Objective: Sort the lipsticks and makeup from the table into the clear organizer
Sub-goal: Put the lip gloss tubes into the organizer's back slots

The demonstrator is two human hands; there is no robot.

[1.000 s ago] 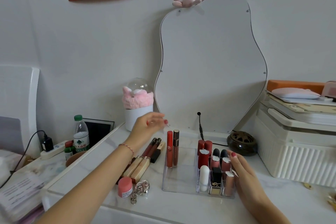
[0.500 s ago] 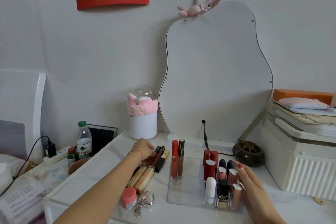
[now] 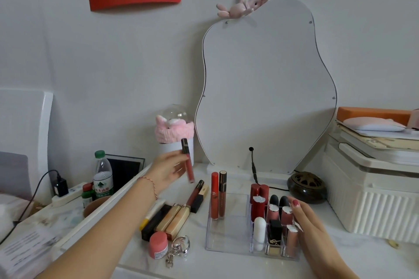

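My left hand (image 3: 169, 171) holds a dark-capped red lip gloss tube (image 3: 187, 163) upright above the table, left of the clear organizer (image 3: 226, 236). Two red gloss tubes (image 3: 218, 195) stand in the organizer's wide left section. Several lipsticks (image 3: 271, 213) fill its small right compartments. My right hand (image 3: 310, 224) rests against the organizer's right side with straight fingers. On the table to the left lie a red gloss (image 3: 194, 193), gold tubes (image 3: 174, 219), a black tube (image 3: 156, 222) and a pink jar (image 3: 158, 245).
A curvy mirror (image 3: 265, 88) stands behind the organizer with a cable (image 3: 253, 165) hanging in front. A white cup with a pink headband (image 3: 174, 136), a dark round burner (image 3: 307, 187), a white storage box (image 3: 371, 192), a keyring (image 3: 179, 248) and a water bottle (image 3: 103, 175) surround the work area.
My left hand went down to the loose tubes on the table, picked up a red lip gloss and lifted it. The right hand stayed at the organizer.
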